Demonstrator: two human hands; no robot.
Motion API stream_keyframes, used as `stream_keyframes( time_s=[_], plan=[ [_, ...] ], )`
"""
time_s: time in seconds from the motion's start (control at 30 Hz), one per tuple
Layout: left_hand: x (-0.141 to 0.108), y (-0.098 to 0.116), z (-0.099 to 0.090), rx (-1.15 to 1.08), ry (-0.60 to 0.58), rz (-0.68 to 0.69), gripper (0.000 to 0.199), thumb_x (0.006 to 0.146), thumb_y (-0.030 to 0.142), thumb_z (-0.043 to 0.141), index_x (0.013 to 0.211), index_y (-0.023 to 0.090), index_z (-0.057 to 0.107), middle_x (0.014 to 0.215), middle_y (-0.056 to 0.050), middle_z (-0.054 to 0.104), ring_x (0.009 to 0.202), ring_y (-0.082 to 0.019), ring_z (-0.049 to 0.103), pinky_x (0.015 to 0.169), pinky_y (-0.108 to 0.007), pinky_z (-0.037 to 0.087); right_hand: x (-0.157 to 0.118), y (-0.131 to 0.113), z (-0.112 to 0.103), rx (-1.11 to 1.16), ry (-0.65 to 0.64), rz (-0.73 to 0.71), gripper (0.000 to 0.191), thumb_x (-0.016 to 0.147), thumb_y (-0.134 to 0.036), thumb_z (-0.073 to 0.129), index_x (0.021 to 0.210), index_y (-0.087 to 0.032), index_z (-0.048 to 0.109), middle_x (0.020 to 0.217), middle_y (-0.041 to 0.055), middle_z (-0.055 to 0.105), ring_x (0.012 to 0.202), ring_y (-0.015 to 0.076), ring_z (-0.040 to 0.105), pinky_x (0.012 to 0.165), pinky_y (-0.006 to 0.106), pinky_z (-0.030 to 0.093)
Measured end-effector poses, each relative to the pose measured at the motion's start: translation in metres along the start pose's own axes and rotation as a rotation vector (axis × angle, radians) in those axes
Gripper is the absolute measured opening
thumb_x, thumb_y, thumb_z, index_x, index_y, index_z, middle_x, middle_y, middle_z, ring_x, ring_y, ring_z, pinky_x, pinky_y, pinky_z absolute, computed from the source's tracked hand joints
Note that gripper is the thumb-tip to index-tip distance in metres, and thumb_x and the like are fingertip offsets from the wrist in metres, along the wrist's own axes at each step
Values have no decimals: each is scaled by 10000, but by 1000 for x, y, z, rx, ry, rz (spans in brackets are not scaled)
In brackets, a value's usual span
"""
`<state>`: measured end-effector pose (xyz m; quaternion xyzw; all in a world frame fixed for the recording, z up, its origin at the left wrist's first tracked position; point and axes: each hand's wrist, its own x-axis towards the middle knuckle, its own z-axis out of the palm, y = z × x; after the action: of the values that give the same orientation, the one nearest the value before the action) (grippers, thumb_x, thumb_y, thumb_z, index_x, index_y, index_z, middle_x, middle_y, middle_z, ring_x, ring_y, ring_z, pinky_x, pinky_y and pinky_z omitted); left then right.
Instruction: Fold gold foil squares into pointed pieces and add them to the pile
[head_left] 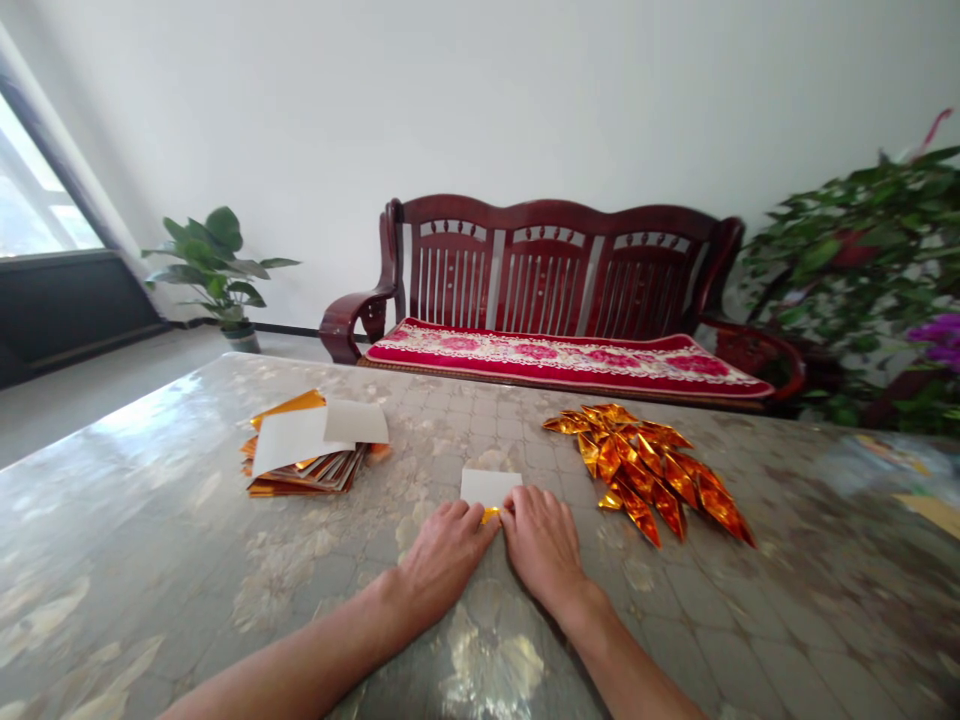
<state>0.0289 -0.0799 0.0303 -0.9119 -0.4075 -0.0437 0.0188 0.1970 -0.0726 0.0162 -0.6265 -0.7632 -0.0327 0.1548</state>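
Note:
A small sheet of gold foil paper [491,486] lies white side up in front of me. Its near edge is turned over, so a thin strip of gold shows between my hands. My left hand [442,552] grips the near left part of that edge, fingers bent and pressed together. On the right part, my right hand [545,545] pinches the same edge, its thumb side close to the left thumb. Both sets of fingertips partly hide the fold. Folded gold foil pieces [645,465] with pointed ends are heaped right of my right hand.
A stack of gold and white paper sheets [300,450] sits at the table's left. Clear plastic [885,462] lies at the far right of the patterned table [187,560]. Beyond stands a wooden bench [547,270], with potted plants [217,265] at both sides.

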Motion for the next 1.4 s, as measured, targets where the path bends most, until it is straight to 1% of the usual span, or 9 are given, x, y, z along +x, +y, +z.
stream_keyframes(
  time_s=[0.13, 0.37, 0.57, 0.77, 0.87, 0.93, 1.13, 1.27, 1.4],
  plan=[
    [-1, 1, 1, 42, -14, -21, 134, 969, 155, 502, 1065, 173, 594, 1005, -75, 623, 932, -238, 580, 811, -371, 476, 1, 1, -2, -28, -1, 50, 67, 935, -295, 604, 919, -235, 580, 966, 61, 631, 929, 257, 548, 770, 363, 339],
    [-8, -2, 4, 182, -25, -125, 189, 916, 58, 487, 1015, 133, 629, 957, -107, 629, 879, -243, 586, 741, -365, 449, -3, 10, -5, -34, 14, 79, 29, 934, -263, 594, 932, -235, 599, 991, 70, 605, 928, 252, 529, 768, 356, 347],
    [-12, -5, 9, 230, -6, -87, 197, 893, 50, 501, 1021, 116, 635, 964, -118, 626, 874, -250, 579, 728, -368, 441, -5, 19, -4, -6, 17, 92, 21, 934, -249, 595, 940, -244, 615, 988, 52, 618, 917, 248, 530, 767, 349, 353],
    [-10, -8, 8, 164, -3, -106, 174, 912, 54, 495, 1000, 132, 623, 942, -105, 627, 870, -240, 586, 743, -363, 447, -7, 21, -4, 128, 94, 12, 110, 944, -168, 540, 940, -232, 629, 979, 44, 629, 953, 226, 536, 826, 331, 385],
    [-10, -12, 6, 118, -3, -105, 140, 936, 95, 508, 1006, 142, 619, 958, -98, 633, 878, -243, 592, 763, -371, 455, -9, 19, -8, 183, 108, -67, 141, 959, -187, 531, 1013, -241, 649, 1014, 45, 640, 977, 223, 536, 866, 334, 391],
    [-10, -15, 5, 92, 2, -112, 126, 948, 128, 519, 1020, 150, 620, 982, -96, 640, 901, -247, 594, 785, -378, 459, -9, 18, -10, 186, 88, -100, 133, 959, -215, 549, 1009, -256, 665, 1007, 39, 646, 972, 224, 537, 865, 336, 396],
    [-7, -19, 4, 27, 78, -141, 170, 978, 192, 510, 1103, 195, 625, 1089, -90, 639, 1012, -260, 583, 864, -401, 462, -9, 17, -7, 160, 63, -75, 93, 936, -230, 594, 945, -258, 681, 959, 30, 645, 946, 219, 546, 829, 330, 399],
    [0, -16, 9, -67, 121, -145, 239, 993, 228, 505, 1219, 255, 579, 1119, -51, 635, 985, -226, 605, 841, -357, 480, -9, 13, -6, 166, 50, -52, 63, 920, -252, 614, 888, -246, 668, 923, 25, 654, 926, 224, 553, 811, 337, 387],
    [6, -17, 12, -158, 147, -138, 312, 988, 219, 512, 1293, 284, 536, 1217, -39, 609, 1019, -206, 610, 854, -316, 489, -10, 10, -8, 211, 20, -59, 40, 899, -253, 635, 871, -245, 662, 898, 14, 675, 910, 219, 565, 794, 329, 381]
  ],
)
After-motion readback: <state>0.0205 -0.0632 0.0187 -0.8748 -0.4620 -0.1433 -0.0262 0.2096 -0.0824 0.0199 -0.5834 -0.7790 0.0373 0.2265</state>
